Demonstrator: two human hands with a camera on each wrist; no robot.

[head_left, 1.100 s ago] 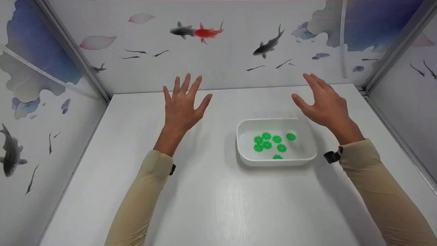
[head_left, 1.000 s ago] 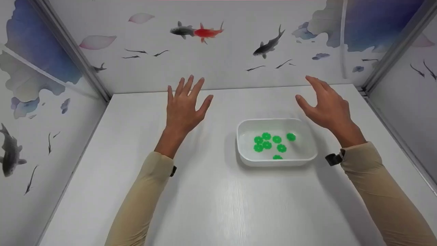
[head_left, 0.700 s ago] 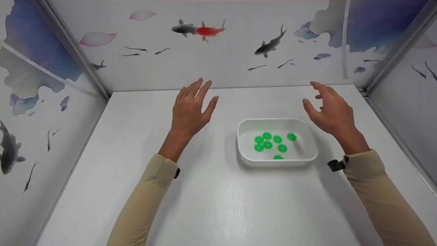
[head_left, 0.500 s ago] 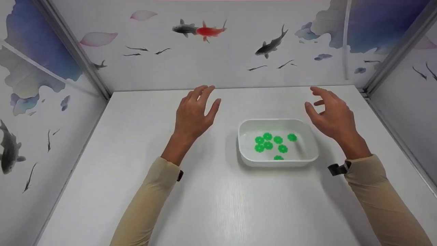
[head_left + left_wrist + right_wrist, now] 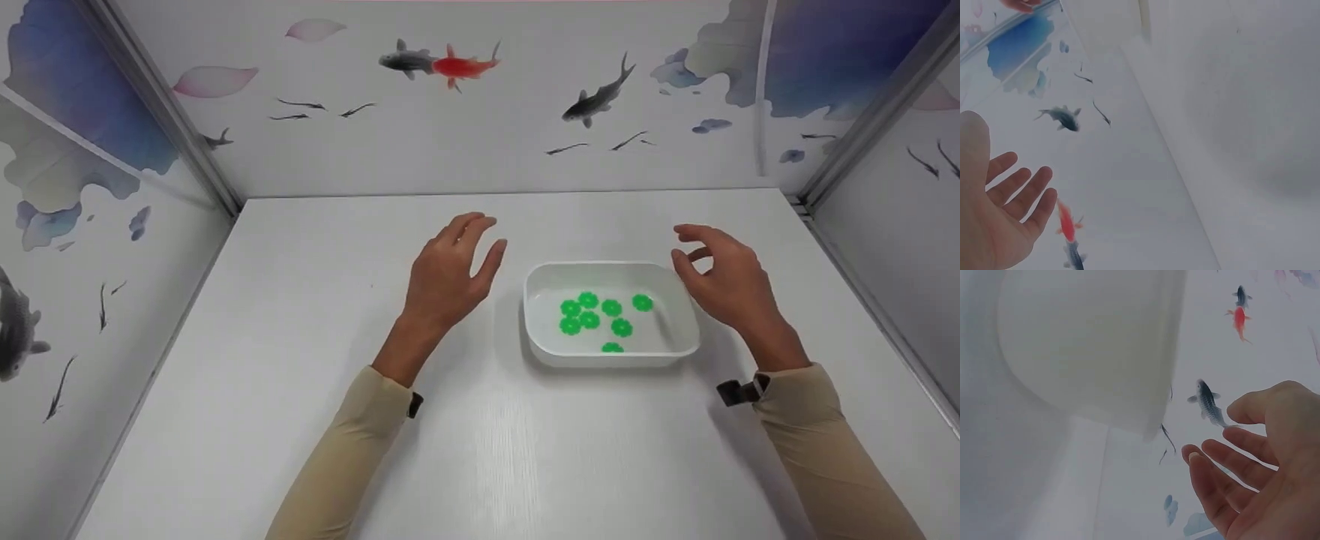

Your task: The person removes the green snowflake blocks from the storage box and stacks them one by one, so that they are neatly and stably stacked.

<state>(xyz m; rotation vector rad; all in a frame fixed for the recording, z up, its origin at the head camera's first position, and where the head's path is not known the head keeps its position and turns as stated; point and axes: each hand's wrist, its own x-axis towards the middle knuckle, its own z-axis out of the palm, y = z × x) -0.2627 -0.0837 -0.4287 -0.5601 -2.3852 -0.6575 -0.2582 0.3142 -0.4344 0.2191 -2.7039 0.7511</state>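
Note:
A white rectangular tub (image 5: 611, 360) with rounded corners stands right of the table's middle. Inside it lie several small green flower-shaped pieces (image 5: 589, 320), most of them clustered toward the left. My left hand (image 5: 448, 277) hovers left of the tub, thumb apart from loosely bent fingers, holding nothing. Over the tub's right end, my right hand (image 5: 727, 281) hangs with relaxed, slightly curved fingers and nothing in its grasp. The right wrist view shows the tub's outer wall (image 5: 1084, 343) beside that hand's bare palm (image 5: 1280, 495). In the left wrist view the left palm (image 5: 1008, 230) is bare too.
The white table (image 5: 315, 315) is bounded by panels printed with fish and lotus patterns. The back panel (image 5: 480, 142) rises at the table's far edge, and side panels stand left and right. Black straps with small devices sit at both wrists.
Both hands have come down and closer to me from near the back panel. The left hand has also shifted right toward the tub. Fingers of both hands are more bent. The tub stays put.

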